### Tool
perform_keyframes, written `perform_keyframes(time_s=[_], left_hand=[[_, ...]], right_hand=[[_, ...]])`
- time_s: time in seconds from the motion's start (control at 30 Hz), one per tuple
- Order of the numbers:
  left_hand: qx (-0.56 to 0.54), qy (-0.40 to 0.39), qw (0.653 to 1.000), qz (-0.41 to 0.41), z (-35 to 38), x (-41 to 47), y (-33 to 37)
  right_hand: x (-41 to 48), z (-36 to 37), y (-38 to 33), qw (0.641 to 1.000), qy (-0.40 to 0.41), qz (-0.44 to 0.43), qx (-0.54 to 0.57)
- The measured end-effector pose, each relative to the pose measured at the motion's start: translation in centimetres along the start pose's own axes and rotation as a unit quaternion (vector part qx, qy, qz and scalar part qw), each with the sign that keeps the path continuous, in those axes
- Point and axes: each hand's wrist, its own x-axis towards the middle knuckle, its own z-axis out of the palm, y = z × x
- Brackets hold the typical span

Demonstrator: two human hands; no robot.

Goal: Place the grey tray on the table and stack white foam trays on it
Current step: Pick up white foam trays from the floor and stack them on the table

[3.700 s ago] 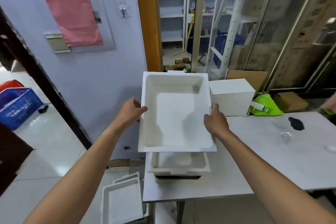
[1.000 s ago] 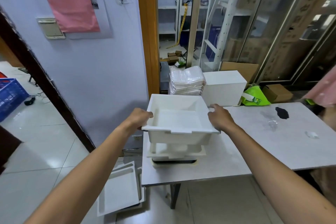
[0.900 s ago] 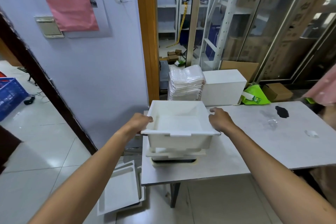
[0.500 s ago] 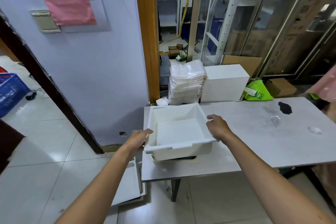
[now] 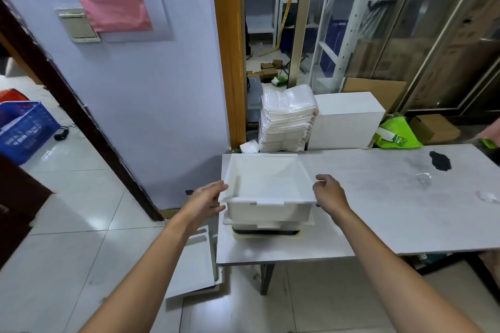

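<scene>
The top white foam tray (image 5: 267,184) sits nested on a second white foam tray (image 5: 305,220) at the left end of the table (image 5: 378,213). Beneath them only the dark front edge of the grey tray (image 5: 266,231) shows. My left hand (image 5: 205,200) is at the top tray's left rim with fingers spread, thumb by the corner. Just off the right rim, my right hand (image 5: 328,193) has its fingers apart and holds nothing.
More white foam trays (image 5: 194,265) lie on the floor by the table's left leg. Behind the table stand a wrapped white stack (image 5: 286,119), a white box (image 5: 346,121) and a green bag (image 5: 395,134). A blue crate (image 5: 24,130) is far left. Another person's hand (image 5: 493,132) shows at the right edge.
The top foam tray came down from a raised, tilted hold onto the stack. Both hands have loosened from its rims and drawn slightly outward.
</scene>
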Motion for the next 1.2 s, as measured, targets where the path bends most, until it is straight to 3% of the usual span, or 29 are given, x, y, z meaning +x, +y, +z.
perform_keyframes(time_s=[0.1, 0.33, 0.67, 0.9, 1.2], left_hand=[[0.045, 0.011, 0.999, 0.015, 1.4, -0.4, -0.6], [0.148, -0.008, 0.988, 0.038, 2.1, 0.3, -1.6], [0.268, 0.009, 0.963, 0.033, 3.1, -0.2, -3.3], [0.353, 0.018, 0.935, 0.022, 2.9, -0.1, -3.0], [0.417, 0.04, 0.907, 0.03, 2.3, 0.9, -3.6]], right_hand=[[-0.5, 0.5, 0.3, 0.998, 0.002, -0.039, -0.039], [-0.5, 0.9, 1.5, 0.998, -0.006, -0.05, -0.024], [-1.1, 2.1, 3.0, 0.991, -0.035, -0.063, -0.112], [-1.0, 2.5, 3.0, 0.978, -0.089, -0.003, -0.189], [-0.8, 2.0, 2.4, 0.959, -0.102, -0.001, -0.265]])
